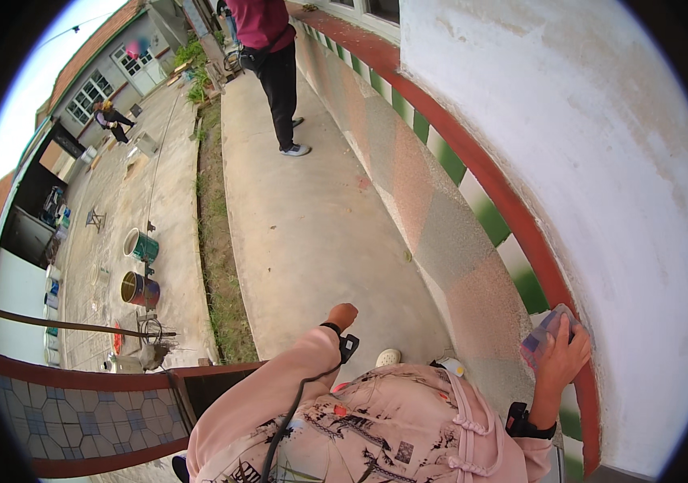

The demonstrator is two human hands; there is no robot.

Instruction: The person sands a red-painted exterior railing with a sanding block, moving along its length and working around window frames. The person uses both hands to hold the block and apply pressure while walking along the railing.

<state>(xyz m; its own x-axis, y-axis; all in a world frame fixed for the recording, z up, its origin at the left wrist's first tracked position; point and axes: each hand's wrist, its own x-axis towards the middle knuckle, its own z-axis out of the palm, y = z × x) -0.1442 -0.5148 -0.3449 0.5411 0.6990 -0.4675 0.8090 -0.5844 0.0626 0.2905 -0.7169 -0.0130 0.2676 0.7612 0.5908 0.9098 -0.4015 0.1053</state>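
Your right hand point(563, 352) grips a small clear plastic box point(543, 333) against the red wall stripe point(513, 217). Your left hand point(341, 315) is a closed, empty fist, near you.

A small clear plastic box point(547, 333) with bluish, pale contents sits tilted against the red painted band of the wall, pressed flat to it at the right, its lower part covered by fingers.
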